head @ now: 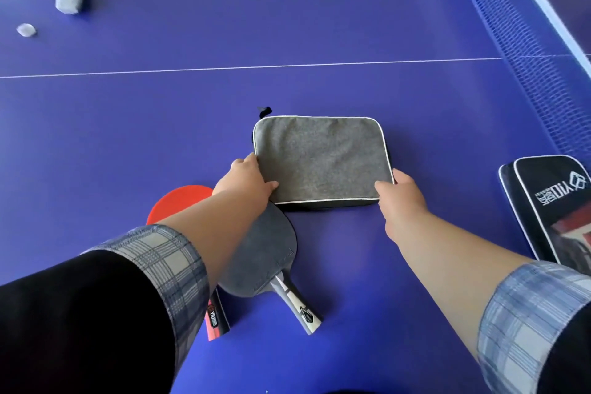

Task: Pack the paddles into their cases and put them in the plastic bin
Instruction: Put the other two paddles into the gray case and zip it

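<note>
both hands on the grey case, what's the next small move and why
Probably find the zip and open the grey case: the left hand and right hand grip its near corners, it looks closed, and the dark paddle and red paddle lie bare beside it.

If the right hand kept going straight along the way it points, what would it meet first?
The right hand already touches the grey paddle case at its near right corner, so pushing on would press into that case first, probably sliding it up-left across the table.
</note>
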Demonstrator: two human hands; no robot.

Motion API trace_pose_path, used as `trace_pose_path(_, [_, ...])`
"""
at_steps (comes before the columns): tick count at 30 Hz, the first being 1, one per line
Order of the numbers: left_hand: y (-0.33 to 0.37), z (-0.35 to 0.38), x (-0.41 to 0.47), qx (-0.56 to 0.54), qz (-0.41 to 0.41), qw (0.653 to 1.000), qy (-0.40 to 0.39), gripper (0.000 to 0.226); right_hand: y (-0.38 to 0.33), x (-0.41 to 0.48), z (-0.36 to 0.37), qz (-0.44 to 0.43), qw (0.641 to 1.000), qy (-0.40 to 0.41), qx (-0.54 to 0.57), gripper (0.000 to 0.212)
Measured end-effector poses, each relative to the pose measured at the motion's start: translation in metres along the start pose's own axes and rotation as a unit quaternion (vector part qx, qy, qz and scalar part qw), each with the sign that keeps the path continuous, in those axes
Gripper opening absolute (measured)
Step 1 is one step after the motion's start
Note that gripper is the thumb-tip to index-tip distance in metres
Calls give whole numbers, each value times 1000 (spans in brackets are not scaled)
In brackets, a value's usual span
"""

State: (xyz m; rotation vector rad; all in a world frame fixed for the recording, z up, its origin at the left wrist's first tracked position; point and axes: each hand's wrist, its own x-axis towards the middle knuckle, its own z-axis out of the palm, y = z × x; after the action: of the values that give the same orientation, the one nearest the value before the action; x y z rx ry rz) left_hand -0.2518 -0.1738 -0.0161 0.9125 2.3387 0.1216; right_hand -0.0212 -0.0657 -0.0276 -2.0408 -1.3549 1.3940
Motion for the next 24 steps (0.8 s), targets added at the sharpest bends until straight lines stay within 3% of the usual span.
trace_pose_path(8, [-6,-7,-2,-82,31,995,-47,73,-1,-3,-5,-14,998,-3,67,41])
trace_pose_path(16, [12,-11,-12,-177,72,982,-6,63,-4,6,-32,-46,996,-5,82,50])
trace_pose_path(21, [32,9,-59,-189,79,979,13,67,15,0,-81,-54,995,-6,82,44])
trace_pose_path(24, [45,38,-100,-198,61,978,15,64,41,-7,-117,-34,997,-12,66,53])
